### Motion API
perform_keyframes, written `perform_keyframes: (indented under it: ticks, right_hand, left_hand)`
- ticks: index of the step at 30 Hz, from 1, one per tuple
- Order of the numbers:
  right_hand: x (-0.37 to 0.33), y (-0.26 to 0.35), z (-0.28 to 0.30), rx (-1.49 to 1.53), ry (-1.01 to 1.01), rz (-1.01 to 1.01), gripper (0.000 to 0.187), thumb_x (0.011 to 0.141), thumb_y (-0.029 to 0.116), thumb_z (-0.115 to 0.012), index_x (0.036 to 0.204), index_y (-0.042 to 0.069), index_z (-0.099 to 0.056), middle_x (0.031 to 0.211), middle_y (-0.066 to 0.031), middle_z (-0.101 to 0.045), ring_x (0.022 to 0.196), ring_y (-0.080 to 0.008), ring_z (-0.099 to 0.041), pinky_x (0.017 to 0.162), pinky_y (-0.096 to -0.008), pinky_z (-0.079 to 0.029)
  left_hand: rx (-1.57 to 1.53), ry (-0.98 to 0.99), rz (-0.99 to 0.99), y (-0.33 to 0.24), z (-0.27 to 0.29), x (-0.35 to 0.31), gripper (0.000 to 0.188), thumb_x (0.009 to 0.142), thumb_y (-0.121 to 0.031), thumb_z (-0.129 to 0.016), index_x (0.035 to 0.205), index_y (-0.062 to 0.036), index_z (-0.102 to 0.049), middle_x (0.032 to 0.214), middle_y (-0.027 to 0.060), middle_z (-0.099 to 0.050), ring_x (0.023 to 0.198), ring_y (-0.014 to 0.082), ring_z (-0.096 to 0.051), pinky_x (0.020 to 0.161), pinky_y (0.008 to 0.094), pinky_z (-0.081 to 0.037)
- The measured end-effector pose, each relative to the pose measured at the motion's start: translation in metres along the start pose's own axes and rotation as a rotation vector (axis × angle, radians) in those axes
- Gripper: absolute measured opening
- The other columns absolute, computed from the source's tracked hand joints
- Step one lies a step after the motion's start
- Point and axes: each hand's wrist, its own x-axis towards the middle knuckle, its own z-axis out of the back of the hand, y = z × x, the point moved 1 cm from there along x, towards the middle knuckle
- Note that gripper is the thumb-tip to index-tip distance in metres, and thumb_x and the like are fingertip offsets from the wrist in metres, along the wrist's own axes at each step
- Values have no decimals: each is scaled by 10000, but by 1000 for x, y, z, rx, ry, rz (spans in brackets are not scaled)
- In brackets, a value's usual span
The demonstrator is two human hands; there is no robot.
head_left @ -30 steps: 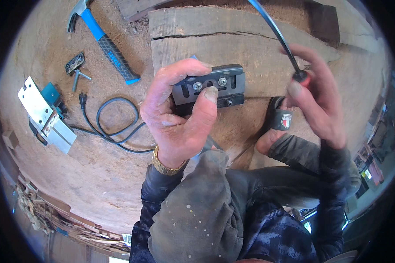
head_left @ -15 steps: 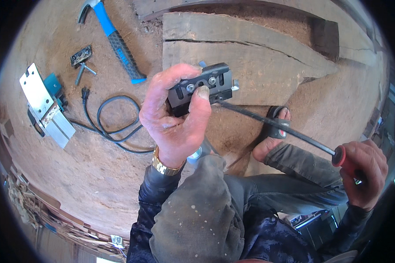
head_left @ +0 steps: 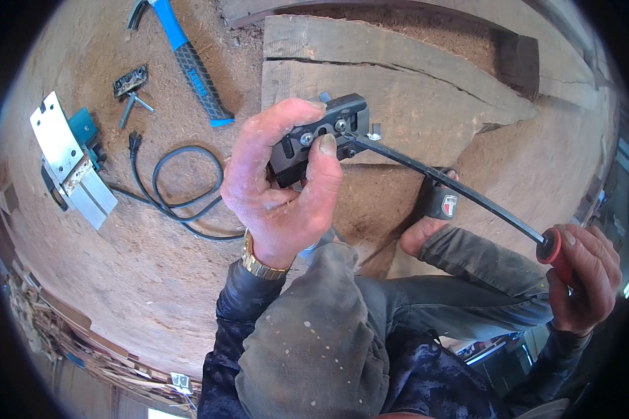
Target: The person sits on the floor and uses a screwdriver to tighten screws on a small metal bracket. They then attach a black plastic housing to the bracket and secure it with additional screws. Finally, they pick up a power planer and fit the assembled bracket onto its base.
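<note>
My left hand (head_left: 279,185) is closed around a slotted dark metal block (head_left: 307,157), pinching it between thumb and fingers. Two screws (head_left: 341,125) show on the block's face. A red-handled screwdriver (head_left: 461,188) with a long dark shaft is gripped in my right hand (head_left: 586,279), at the far right. Its shaft runs up and left to the block, with the tip at the block's face just below the right-hand screw; whether it touches is too fine to tell.
A cracked wooden board (head_left: 391,91) lies ahead on the sawdust-covered ground. To the left are a blue hammer (head_left: 192,70), a second metal block (head_left: 130,81) beside a T-shaped wrench (head_left: 134,108), and an upturned electric planer (head_left: 77,164) with a looped black cord (head_left: 157,181). My sandalled foot (head_left: 437,206) rests by the board.
The screwdriver's tip has shifted from the block's lower edge onto its face, near the right-hand screw. My right hand has moved slightly to the right. The block has turned a little.
</note>
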Motion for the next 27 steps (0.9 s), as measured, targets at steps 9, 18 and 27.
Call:
perform_keyframes:
  ticks: [9, 18, 27]
  right_hand:
    - [-5, -5, 2, -17, 12, -40, 618, 505, -15, -708, 1122, -39, -721, 952, -228, -746, 738, -320, -706, 691, -387, -544]
    - [-9, -9, 2, -9, 16, -54, 604, 529, 29, -714, 1129, -43, -723, 961, -229, -748, 755, -335, -706, 712, -394, -546]
    - [-8, -3, 6, -88, 46, -100, 632, 523, 54, -710, 1147, -50, -714, 964, -223, -727, 788, -324, -698, 749, -382, -543]
  left_hand:
    - [2, 0, -7, -5, -10, -3, 385, 786, 76, -694, 1158, -22, -681, 1063, 100, -711, 814, 105, -644, 693, 238, -519]
    - [47, 38, -27, -5, -12, -1, 294, 857, 30, -706, 1145, -1, -653, 1046, 51, -659, 819, 64, -586, 696, 211, -478]
    - [132, 35, -77, -6, -10, -4, 309, 843, 25, -716, 1146, -2, -667, 1035, 70, -682, 786, 93, -613, 676, 238, -503]
